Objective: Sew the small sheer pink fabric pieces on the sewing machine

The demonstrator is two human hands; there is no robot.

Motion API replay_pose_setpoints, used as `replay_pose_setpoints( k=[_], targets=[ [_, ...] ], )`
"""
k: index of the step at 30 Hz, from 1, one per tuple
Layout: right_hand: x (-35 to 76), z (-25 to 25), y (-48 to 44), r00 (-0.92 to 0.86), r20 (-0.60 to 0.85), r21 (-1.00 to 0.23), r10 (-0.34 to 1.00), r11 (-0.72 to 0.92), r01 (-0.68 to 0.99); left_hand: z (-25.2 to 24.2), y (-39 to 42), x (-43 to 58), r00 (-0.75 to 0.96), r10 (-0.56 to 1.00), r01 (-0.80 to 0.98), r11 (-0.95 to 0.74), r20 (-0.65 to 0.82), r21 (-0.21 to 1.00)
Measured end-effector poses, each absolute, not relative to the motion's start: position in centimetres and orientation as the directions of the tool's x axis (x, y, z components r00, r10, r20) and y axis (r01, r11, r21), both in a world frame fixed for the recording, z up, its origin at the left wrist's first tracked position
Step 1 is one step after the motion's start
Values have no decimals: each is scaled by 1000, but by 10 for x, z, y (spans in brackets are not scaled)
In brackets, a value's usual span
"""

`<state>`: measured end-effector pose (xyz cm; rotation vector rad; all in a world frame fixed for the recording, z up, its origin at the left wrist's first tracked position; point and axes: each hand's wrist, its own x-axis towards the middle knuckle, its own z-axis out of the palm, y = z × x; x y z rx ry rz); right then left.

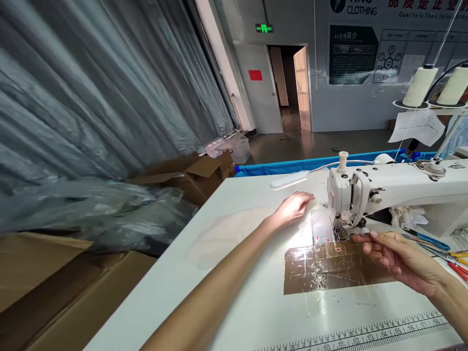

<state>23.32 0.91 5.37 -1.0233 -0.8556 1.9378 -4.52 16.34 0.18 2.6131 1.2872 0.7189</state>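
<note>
White fabric (321,225) between the hands (292,208) (400,259)

Single view, worn at head height, aimed forward and slightly down across white table (329,317). Close range: forearms framed from lower edge, left hand (292,208) at centre, right hand (398,258) at lower right. Sewing machine (402,187) caught near, at right. View angled partly left: grey curtain (109,97) filling left half, open doorway (290,87) far off at upper centre.
</note>
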Motion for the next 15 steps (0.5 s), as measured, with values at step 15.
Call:
replay_pose_setpoints(
  k=[15],
  targets=[
    [250,38,12,-280,-459,-804,843,-529,-273,14,174,-48,438,884,866,-464,166,186]
  ],
)
